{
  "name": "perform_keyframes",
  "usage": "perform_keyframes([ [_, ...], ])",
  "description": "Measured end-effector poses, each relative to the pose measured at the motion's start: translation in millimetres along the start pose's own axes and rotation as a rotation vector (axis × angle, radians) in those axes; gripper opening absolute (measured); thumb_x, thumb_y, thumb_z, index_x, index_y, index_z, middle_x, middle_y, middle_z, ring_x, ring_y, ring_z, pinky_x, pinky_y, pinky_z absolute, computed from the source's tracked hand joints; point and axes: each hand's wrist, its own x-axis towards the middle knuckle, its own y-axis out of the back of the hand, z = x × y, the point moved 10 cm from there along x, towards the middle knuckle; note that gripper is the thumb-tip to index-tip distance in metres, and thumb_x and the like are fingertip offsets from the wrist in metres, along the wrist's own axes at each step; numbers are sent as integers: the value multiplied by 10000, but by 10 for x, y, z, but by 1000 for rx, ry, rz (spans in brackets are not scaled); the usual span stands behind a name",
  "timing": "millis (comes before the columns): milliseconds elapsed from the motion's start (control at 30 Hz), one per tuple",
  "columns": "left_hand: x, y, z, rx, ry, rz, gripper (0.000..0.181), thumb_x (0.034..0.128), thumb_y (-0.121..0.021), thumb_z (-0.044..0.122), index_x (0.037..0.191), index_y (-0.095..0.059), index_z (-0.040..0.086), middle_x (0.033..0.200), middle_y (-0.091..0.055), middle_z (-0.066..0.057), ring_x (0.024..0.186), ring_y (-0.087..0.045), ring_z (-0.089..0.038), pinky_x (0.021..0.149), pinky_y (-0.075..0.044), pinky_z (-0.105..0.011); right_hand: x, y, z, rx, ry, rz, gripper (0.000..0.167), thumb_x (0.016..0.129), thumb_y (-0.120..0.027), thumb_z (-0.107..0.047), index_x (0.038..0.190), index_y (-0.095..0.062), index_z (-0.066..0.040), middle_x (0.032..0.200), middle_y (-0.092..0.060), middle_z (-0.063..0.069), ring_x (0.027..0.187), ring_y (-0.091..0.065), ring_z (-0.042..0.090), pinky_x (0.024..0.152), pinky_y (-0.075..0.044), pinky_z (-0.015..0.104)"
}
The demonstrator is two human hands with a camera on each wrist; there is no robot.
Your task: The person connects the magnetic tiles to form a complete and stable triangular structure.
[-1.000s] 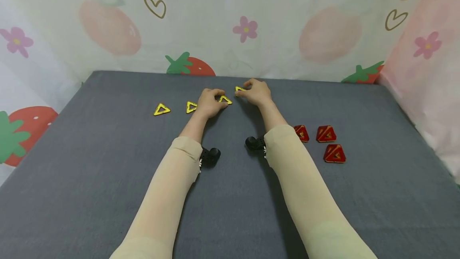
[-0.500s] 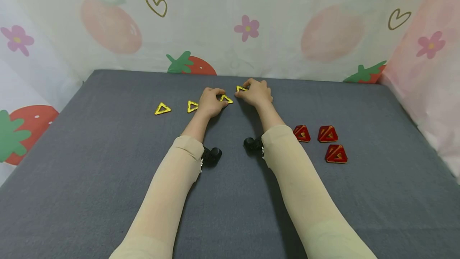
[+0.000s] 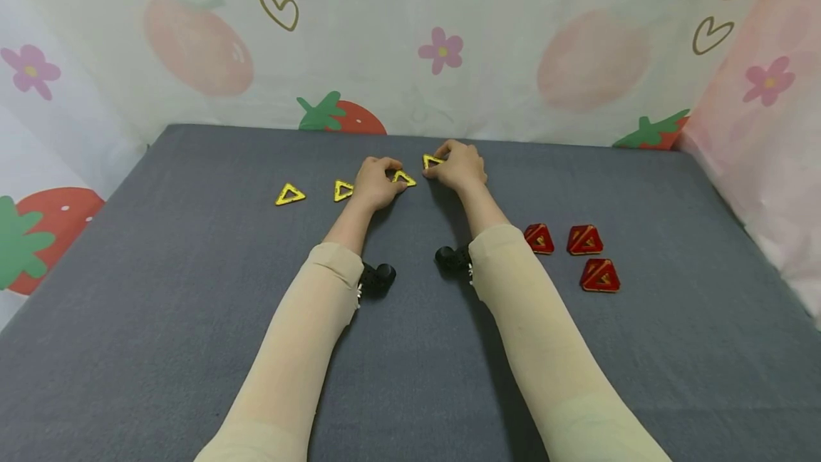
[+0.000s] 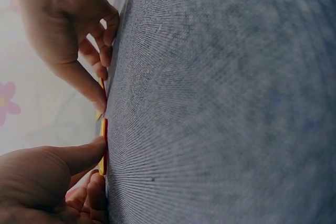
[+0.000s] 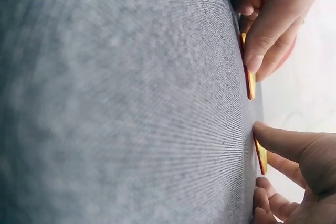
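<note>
Near the far edge of the grey cloth, my left hand (image 3: 375,184) pinches a yellow triangular tile (image 3: 404,177) with an open centre. The tile lies flat, and the left wrist view shows its red underside edge (image 4: 106,148). To its right, my right hand (image 3: 460,165) holds a similar yellow triangular tile (image 3: 432,162) between thumb and fingers. A small gap separates the two tiles in the right wrist view, where the right-hand tile (image 5: 261,156) is partly covered by the thumb. My fingers hide parts of both tiles.
Two more yellow triangular tiles lie left of my left hand, one farther out (image 3: 291,194) and one close by (image 3: 343,190). Red triangular pieces (image 3: 599,275) sit to the right, one partly behind my right sleeve. A patterned curtain (image 3: 487,91) stands behind the table (image 3: 192,234).
My right hand's fingers have shifted slightly, and the tile in them has moved a little right and nearer to me. My left hand and its tile stay in place.
</note>
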Motion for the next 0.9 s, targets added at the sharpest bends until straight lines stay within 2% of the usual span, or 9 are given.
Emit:
perform_keyframes([
  [200,5,-3,-5,9,-4,-3,412,981,-615,189,1377,-560,87,1469,-423,-187,1322,-462,-336,1103,-395,-452,-6,20,-14,0,16,6,430,875,-754,-345,1249,-618,-181,1357,-527,133,1197,-505,348,993,-457,498],
  [400,3,-1,12,12,-8,0,411,982,-614,188,1376,-561,84,1454,-436,-189,1210,-517,-329,1044,-425,-442,-9,34,-21,-3,21,10,418,873,-758,-339,1231,-622,-174,1348,-536,130,1185,-517,342,989,-465,491],
  [533,1,16,18,6,-7,15,410,972,-630,176,1365,-566,79,1438,-455,-188,1216,-519,-332,1054,-429,-442,-2,33,-26,-10,25,5,419,879,-751,-340,1238,-618,-169,1354,-529,132,1195,-513,344,998,-462,487],
  [633,-17,49,31,-17,6,60,400,937,-678,147,1321,-586,84,1366,-533,-184,1219,-538,-340,1042,-454,-449,3,25,-21,-20,26,-3,420,884,-744,-345,1241,-615,-166,1355,-532,129,1199,-513,342,1005,-458,479],
  [767,-55,119,60,-39,26,130,328,898,-719,107,1212,-627,110,1151,-671,-158,1067,-627,-330,926,-517,-453,10,18,-13,-22,25,-9,423,885,-743,-344,1244,-615,-161,1359,-530,129,1196,-517,342,999,-463,476],
  [900,-105,211,117,-23,8,127,210,916,-689,104,1125,-674,121,1031,-731,-135,932,-674,-298,817,-533,-413,19,29,-15,-18,33,-10,424,885,-743,-341,1245,-616,-157,1365,-528,132,1193,-520,347,995,-470,481],
])
